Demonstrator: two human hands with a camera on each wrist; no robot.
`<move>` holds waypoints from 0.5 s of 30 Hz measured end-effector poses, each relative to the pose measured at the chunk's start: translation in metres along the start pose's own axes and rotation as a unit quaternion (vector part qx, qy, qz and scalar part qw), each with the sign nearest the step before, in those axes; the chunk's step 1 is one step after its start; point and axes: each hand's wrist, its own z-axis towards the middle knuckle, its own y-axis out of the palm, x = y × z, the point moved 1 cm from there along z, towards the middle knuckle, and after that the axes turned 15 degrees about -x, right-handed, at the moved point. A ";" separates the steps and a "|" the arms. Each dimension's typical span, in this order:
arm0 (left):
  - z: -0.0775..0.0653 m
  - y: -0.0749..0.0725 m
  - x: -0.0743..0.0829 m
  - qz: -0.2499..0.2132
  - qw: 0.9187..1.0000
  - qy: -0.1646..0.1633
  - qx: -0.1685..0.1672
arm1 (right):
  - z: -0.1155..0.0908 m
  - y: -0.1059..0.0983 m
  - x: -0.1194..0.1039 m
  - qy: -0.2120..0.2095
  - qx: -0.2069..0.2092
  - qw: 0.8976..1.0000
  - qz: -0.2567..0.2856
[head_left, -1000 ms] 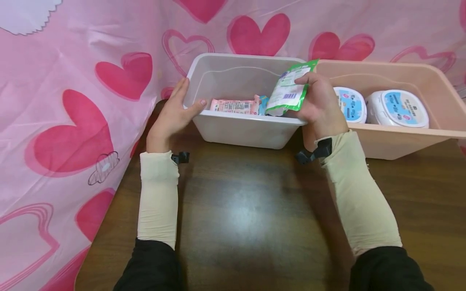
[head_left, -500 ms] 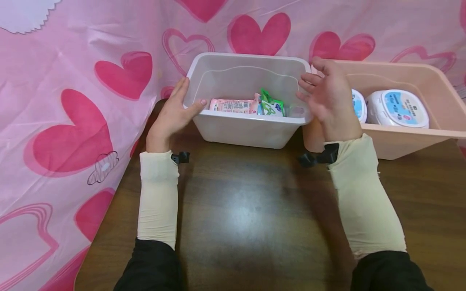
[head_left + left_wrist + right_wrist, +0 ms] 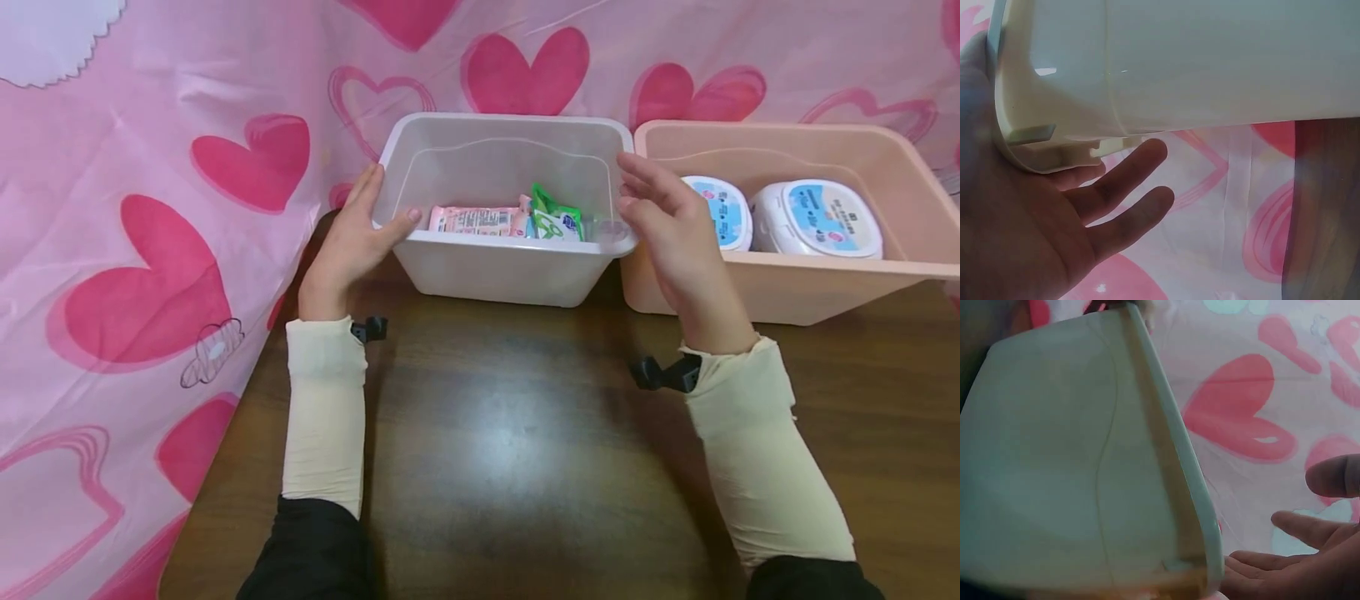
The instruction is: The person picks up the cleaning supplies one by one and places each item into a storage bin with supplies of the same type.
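Note:
My left hand (image 3: 351, 233) rests against the left front corner of a white plastic bin (image 3: 495, 271). Its thumb lies on the front rim; in the left wrist view the other fingers (image 3: 1125, 232) spread fairly straight below the bin's edge. At the bin's right end hovers my right hand (image 3: 678, 242), fingers loosely bent and nothing held. The right wrist view has its fingertips close to the rim; whether they touch is unclear. Inside the bin lie a pink packet (image 3: 480, 221) and a green-and-white packet (image 3: 558, 223), with a bit of blue packaging between them, mostly hidden.
A peach bin (image 3: 780, 283) stands to the right, close beside the white one. It holds two white tubs (image 3: 832, 218) with blue labels. Behind and left hangs a pink heart-patterned cloth (image 3: 247, 75). Dark wooden table (image 3: 510, 433) stretches in front of the bins.
My right hand has let go of the green-and-white packet, which now lies in the white bin. That hand has since drawn slightly back and turned. The left hand has kept its place.

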 end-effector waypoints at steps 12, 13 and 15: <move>-0.020 0.009 0.000 0.173 0.979 0.074 0.083 | -0.028 0.008 0.022 -0.111 0.023 0.969 -0.218; -0.021 0.010 0.003 0.191 0.973 0.088 0.092 | -0.028 0.006 0.021 -0.115 0.032 0.957 -0.265; -0.023 0.016 0.009 0.216 0.965 0.108 0.103 | -0.029 0.002 0.020 -0.129 0.046 0.923 -0.361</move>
